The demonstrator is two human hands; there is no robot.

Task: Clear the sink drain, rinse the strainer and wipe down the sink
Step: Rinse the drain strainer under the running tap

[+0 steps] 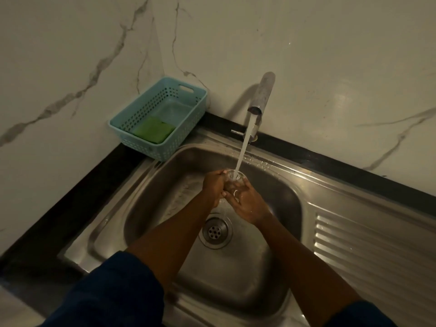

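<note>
Both my hands are over the steel sink (165,185), under the running tap (262,95). My left hand (213,185) and my right hand (245,201) hold a small round metal strainer (236,178) between them. The water stream lands inside the strainer and spills down through my fingers. Below my hands the drain (215,231) shows its perforated centre, uncovered. A ring sits on one finger of my right hand.
A light blue perforated basket (188,114) stands on the black counter at the sink's back left corner, with a green sponge (153,131) inside. The ribbed draining board (365,251) runs off to the right. Marble-patterned wall behind.
</note>
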